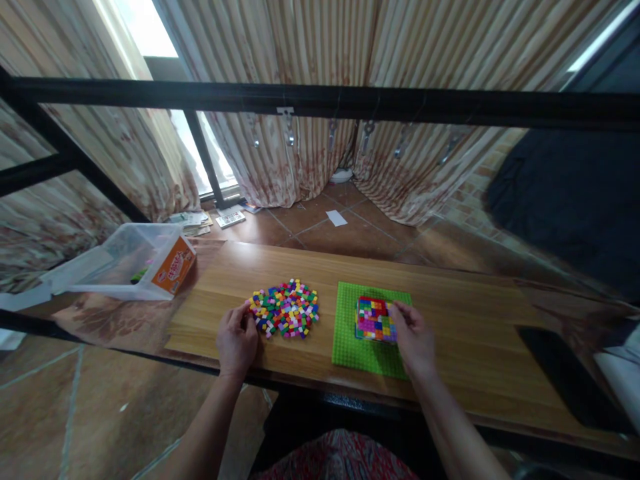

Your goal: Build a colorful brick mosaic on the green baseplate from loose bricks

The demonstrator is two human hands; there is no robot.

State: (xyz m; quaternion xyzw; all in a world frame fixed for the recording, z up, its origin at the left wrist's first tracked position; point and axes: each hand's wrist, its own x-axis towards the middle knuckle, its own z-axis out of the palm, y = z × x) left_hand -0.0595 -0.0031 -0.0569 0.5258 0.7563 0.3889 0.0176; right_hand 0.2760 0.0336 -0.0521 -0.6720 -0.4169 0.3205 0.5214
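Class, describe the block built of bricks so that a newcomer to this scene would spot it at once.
Find the long wooden table, then the bright green studded plate on it, right of the loose brick pile. On that plate, at the fingers of the right hand, sits the block. Unlike the scattered pile, its many-coloured bricks are packed tightly into one squared shape.

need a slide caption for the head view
Left hand beside a pile of colourful bricks, right hand at a brick block on a green baseplate.
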